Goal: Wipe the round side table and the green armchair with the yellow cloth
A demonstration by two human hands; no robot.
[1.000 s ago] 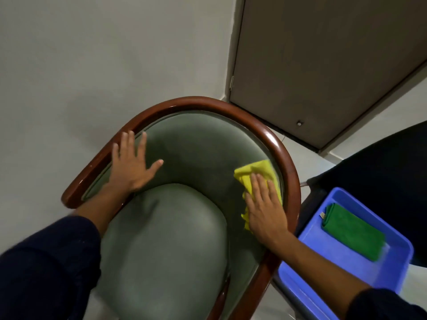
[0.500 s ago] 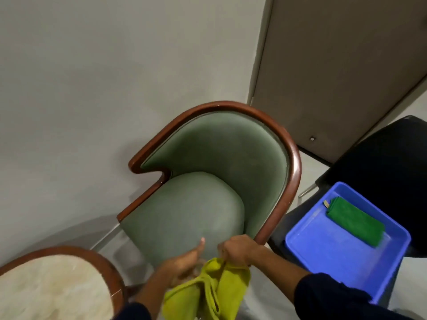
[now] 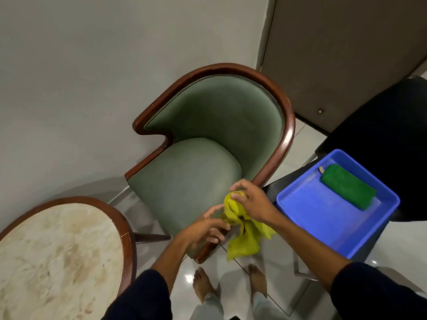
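The right hand is closed around the bunched top of the yellow cloth, fingers curled over it, and the loose end of the cloth hangs down below the fist in front of the seat edge. The left hand sits just beside it at about 8 o'clock, fingers half spread and reaching toward the cloth; whether they actually pinch the fabric cannot be told from here. Both hands hover over the front right corner of the green armchair, whose seat and curved back with a dark wooden rim fill the middle of the view. The round side table, with a pale marbled top and wooden edge, stands at 8 o'clock from the chair, near it but apart. At 3 o'clock from the hands a blue tub holds a folded green cloth lying toward its far side. The person's bare feet show on the glossy floor at 6 o'clock.
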